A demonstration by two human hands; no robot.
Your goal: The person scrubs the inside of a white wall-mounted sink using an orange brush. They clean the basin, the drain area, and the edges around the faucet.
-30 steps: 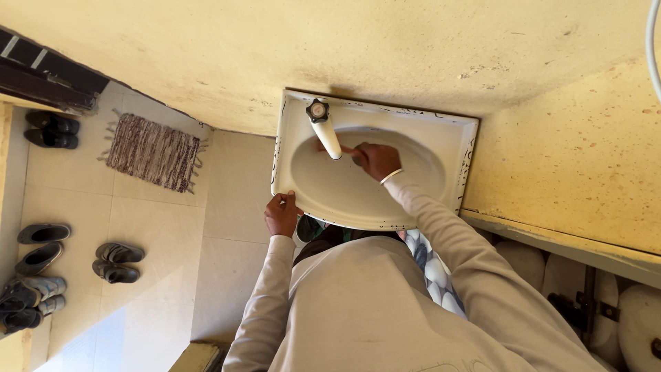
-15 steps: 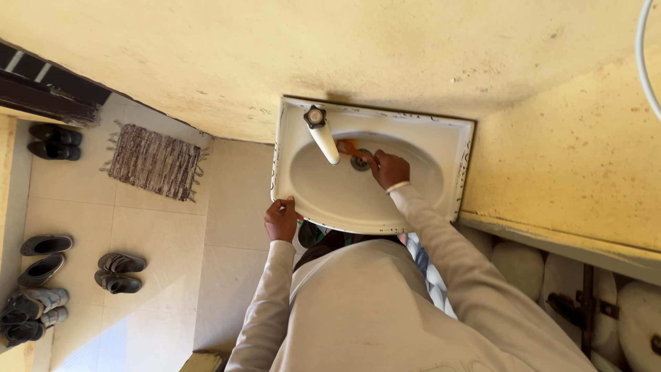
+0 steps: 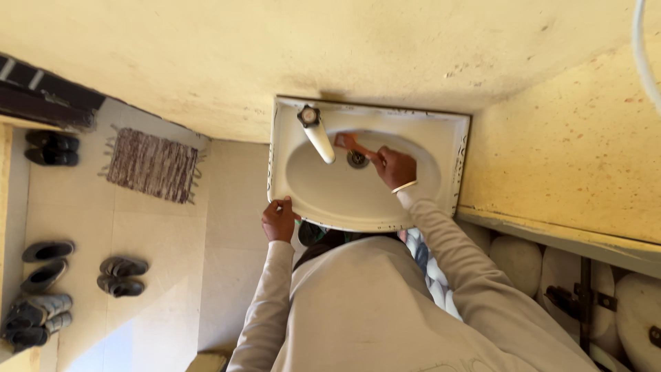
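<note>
Brush (image 3: 350, 143), orange, low in white basin (image 3: 413, 207) at frame centre — bristle end by drain (image 3: 357, 159), just right of white tap (image 3: 317, 135). Clamped at its handle by right hand (image 3: 396, 167). Left hand (image 3: 278, 220) curled over basin's near-left rim. Farther out — woven mat (image 3: 151, 164) and shoes (image 3: 122, 275) on tiled floor, left of frame.
</note>
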